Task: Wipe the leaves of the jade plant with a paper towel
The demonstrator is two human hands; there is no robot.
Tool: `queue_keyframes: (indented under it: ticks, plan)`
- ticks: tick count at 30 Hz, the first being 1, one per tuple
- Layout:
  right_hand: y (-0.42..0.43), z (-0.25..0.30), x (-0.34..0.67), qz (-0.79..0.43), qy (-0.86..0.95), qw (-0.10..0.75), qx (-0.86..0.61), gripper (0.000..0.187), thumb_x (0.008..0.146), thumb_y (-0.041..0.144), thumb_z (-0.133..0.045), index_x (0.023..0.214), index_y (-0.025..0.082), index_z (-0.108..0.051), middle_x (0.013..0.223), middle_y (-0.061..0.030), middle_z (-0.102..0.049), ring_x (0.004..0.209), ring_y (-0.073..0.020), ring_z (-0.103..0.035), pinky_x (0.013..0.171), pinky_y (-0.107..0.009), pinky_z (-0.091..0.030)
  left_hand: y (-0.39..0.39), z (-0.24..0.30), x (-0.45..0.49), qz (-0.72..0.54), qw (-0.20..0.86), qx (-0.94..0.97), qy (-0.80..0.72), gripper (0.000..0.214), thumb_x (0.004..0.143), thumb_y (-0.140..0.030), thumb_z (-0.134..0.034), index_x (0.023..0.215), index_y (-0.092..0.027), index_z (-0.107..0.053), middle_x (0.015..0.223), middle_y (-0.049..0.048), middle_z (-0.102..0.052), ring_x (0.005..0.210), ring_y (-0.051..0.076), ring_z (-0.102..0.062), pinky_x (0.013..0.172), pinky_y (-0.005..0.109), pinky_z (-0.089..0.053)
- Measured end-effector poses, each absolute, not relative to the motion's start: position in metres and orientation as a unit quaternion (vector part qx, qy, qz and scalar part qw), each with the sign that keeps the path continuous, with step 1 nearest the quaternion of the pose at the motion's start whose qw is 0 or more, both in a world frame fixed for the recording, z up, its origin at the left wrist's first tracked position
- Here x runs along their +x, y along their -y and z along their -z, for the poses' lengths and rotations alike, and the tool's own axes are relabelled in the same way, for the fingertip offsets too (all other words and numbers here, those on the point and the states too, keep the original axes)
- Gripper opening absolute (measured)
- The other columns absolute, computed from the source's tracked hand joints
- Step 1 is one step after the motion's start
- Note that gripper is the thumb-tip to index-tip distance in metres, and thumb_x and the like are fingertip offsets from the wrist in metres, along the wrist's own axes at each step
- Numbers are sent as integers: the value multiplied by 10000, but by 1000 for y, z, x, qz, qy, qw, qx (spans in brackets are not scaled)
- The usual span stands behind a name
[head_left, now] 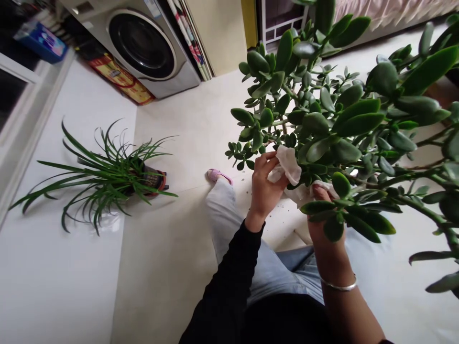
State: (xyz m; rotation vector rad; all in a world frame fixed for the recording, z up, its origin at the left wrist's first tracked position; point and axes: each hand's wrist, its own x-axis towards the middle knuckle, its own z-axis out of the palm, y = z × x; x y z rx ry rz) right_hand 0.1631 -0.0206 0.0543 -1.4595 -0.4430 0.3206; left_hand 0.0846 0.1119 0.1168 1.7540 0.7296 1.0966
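A long-leaved spider plant (96, 179) is sitting in a dark pot (152, 180) on the pale tiled floor (172, 272), well apart from a front-loading washing machine (141, 45). A red-and-yellow packet (120, 79) is lying beside the machine's base, and a blue box (41, 42) is sitting beyond a white window frame (21, 81).

Jade plant (358, 123) right, washing machine (141, 45) behind

We hold a white cloth (287, 165) in the left hand (263, 188) and right hand (324, 229), up against a jade plant (315, 124) (a spider plant (103, 181) sits well apart on the floor (179, 267)).
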Motion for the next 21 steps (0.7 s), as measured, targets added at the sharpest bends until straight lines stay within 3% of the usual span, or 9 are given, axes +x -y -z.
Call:
queue_keyframes:
  ticks: [8,14,18,21]
  plan:
    - [15,-108,173,-187,143,716,-657,47,860,279,-764,829,249,-748,1016,-75,-772,1009,-251,-736,1007,-481,-632,-126,-139,92,-351,557,724,-207,100,965,-256,-687,1039,-214,-739,1103,49,-733,994,154,-690,841,259,-557]
    - [19,-114,167,-196,140,703,-669,49,867,233,-747,880,256,-787,1070,-72,-785,1079,-255,-726,1085,-486,-591,-137,-134,87,-271,633,696,-202,110,950,-255,-682,1019,-193,-741,966,28,-755,880,129,-691,782,233,-552]
    - [16,-98,161,-172,153,707,-669,115,853,274,-762,952,242,-810,1088,-60,-784,1133,-246,-707,1202,-523,-475,-132,-131,90,-281,634,688,-215,199,873,-208,-751,1069,-180,-736,991,30,-764,864,122,-692,784,231,-550]
    - [2,-96,158,-185,114,747,-628,134,874,324,-745,958,237,-801,1078,-66,-790,1105,-238,-715,1150,-526,-508,-126,-130,95,-298,632,683,-212,153,850,-207,-769,989,-174,-715,930,16,-738,828,119,-676,745,218,-542]
